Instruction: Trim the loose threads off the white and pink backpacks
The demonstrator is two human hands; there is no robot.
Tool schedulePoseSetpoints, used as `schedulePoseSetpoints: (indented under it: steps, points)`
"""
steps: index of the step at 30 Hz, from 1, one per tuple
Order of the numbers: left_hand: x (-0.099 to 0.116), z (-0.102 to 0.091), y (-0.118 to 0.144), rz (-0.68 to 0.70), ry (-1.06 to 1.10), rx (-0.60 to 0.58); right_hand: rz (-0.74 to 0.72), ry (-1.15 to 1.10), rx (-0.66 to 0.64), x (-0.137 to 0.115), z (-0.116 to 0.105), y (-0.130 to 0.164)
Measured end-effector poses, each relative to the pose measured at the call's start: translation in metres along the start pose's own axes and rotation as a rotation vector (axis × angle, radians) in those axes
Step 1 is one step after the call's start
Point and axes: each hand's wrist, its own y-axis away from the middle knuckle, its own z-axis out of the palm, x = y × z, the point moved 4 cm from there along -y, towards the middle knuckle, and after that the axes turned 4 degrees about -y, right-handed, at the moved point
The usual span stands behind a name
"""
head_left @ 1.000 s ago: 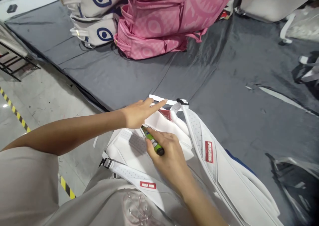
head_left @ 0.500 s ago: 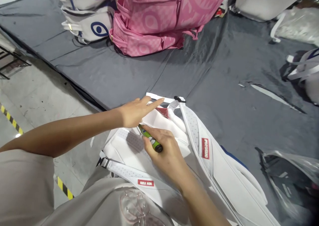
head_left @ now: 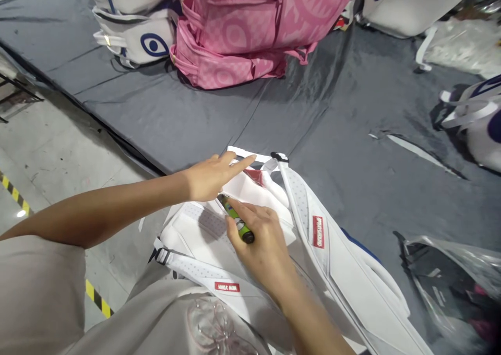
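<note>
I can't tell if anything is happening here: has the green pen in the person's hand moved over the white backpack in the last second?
No. The green pen keeps its place on the white backpack, just below the red patch; only the camera drifted.

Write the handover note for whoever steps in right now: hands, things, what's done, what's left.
Left hand: flat, fingers extended, pressing the top of the white backpack.
Right hand: closed on a green pen, tip down at the backpack's back panel.
Backpack lies straps-up at the near edge of the grey table sheet; pink backpacks are stacked at the far side.
Done: backpack held in place. No finished mark is visible.
Left: cannot tell.
</note>
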Motion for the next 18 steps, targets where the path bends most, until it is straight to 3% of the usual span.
schedulePoseSetpoints:
  steps: [3,5,8,14,18]
  points:
    - [-0.0023,0.0024,-0.0001,0.001,-0.015,0.020,-0.006,-0.131,-0.103,-0.0004,-0.0002,-0.0028]
    - [-0.0031,0.0033,-0.0006,0.003,-0.010,0.034,0.018,-0.102,-0.132,0.0009,-0.0018,-0.0033]
    - [-0.0026,0.0038,-0.0016,0.007,0.000,0.029,0.056,0.016,-0.072,0.0016,-0.0041,-0.0021]
    - [-0.0033,0.0036,-0.0013,-0.005,-0.002,0.035,0.014,-0.049,-0.103,-0.0019,0.0012,-0.0022]
    - [-0.0035,0.0039,-0.0004,0.004,-0.009,0.042,0.027,-0.007,-0.055,-0.0006,-0.0005,-0.0029]
